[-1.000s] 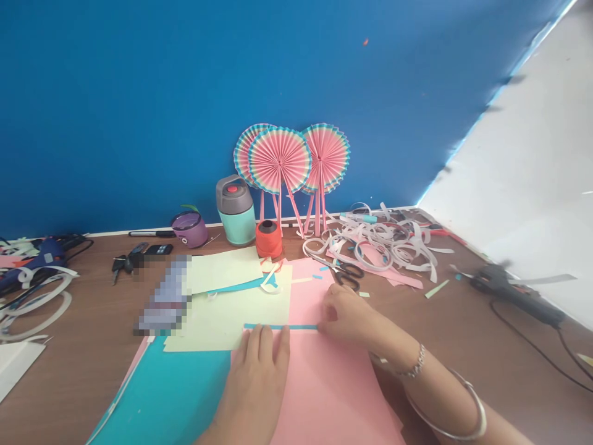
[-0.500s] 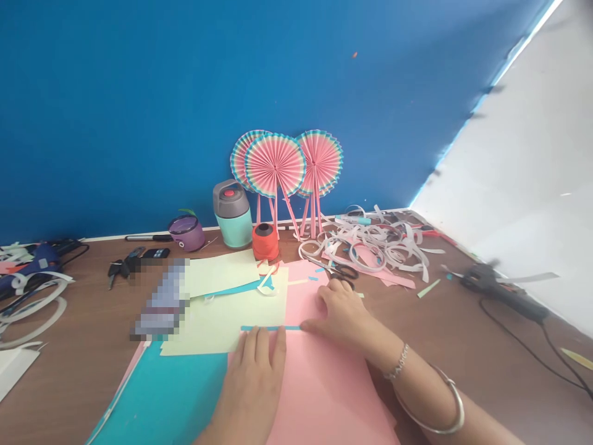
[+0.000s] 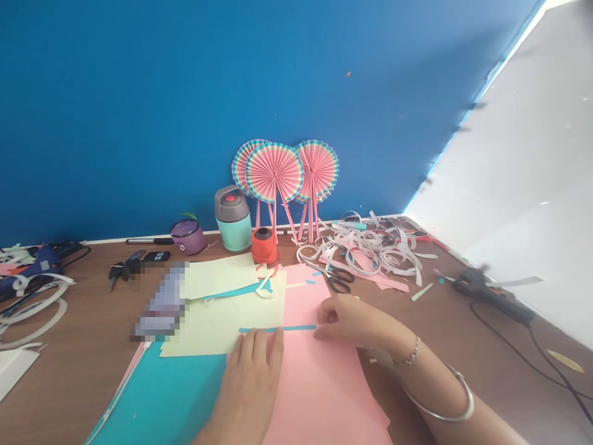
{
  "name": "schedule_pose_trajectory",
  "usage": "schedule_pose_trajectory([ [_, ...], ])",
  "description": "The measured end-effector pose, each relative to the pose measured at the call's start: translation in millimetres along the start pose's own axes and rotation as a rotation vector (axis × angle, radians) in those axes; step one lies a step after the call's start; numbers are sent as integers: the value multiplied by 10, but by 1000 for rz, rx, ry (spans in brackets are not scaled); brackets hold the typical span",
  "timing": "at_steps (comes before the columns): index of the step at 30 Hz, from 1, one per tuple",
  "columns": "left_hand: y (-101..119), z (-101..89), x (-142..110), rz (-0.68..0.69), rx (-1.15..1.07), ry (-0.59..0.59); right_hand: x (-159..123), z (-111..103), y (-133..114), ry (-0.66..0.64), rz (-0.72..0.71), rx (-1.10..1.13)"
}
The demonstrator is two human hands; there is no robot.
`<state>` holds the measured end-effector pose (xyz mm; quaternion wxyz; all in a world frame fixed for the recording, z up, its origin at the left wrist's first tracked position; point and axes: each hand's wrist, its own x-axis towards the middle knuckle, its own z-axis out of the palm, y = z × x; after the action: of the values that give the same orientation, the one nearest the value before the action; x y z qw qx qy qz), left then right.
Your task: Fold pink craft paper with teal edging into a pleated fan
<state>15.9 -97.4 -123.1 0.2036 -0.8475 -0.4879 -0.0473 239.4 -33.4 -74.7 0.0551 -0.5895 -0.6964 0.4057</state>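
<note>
A pink paper sheet (image 3: 324, 389) lies before me, with a narrow blue paper strip (image 3: 299, 328) along its top edge. My left hand (image 3: 252, 377) rests flat on the sheet, fingers stretched and their tips at the strip. At the strip's right end is my right hand (image 3: 349, 321), its fingers loosely curled and its thumb apart from them, low over the paper. I see nothing held in it. Pale green sheets (image 3: 208, 337) and a blue sheet (image 3: 171, 395) lie to the left. Scissors (image 3: 340, 281) lie just beyond the right hand.
Pleated paper fans (image 3: 274, 173) stand against the blue wall. In front are a turquoise flask (image 3: 234, 228), a red thread spool (image 3: 264, 247) and a purple cup (image 3: 188, 237). Curled white strips (image 3: 370, 247) heap at the back right. A corded black tool (image 3: 493, 296) lies at right.
My right hand has slid a little right along the blue strip, uncovering more of its right end. The left hand stays on the sheet. The view has shifted slightly.
</note>
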Motion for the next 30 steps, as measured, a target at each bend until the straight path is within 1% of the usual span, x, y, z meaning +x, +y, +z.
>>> schedule_pose_trajectory([
  [2, 1, -7, 1, -27, -18, -10, -20, -12, 13, -18, -2, 7],
  [4, 1, 5, -9, -55, -54, -11, -10, -16, 31, 5, -17, 33],
  [7, -8, 54, -33, -120, -118, 40, 35, -3, 61, 63, -26, 40],
  [9, -30, 82, -40, -173, -167, 83, 59, 7, 74, 73, -17, 31],
  [10, -46, 89, -39, -191, -196, 85, 66, 9, 75, 80, -13, 27],
  [14, -130, 99, -10, -217, -306, -5, 68, -4, 43, 110, -58, 42],
  [15, -151, 110, -2, -224, -313, 0, 69, -7, 32, 110, -75, 44],
  [18, -208, 164, 21, -243, -300, 97, 79, -8, 16, 126, -119, 17],
  [21, -259, 191, 44, -213, -286, 156, 95, 2, 26, 166, -166, -36],
  [24, -315, 144, 70, -210, -272, 171, 110, 14, 54, 196, -172, -88],
  [28, -385, 29, 105, -270, -235, 180, 132, 37, 96, 228, -174, -151],
  [30, -395, -17, 121, -258, -240, 203, 138, 51, 106, 252, -184, -170],
])
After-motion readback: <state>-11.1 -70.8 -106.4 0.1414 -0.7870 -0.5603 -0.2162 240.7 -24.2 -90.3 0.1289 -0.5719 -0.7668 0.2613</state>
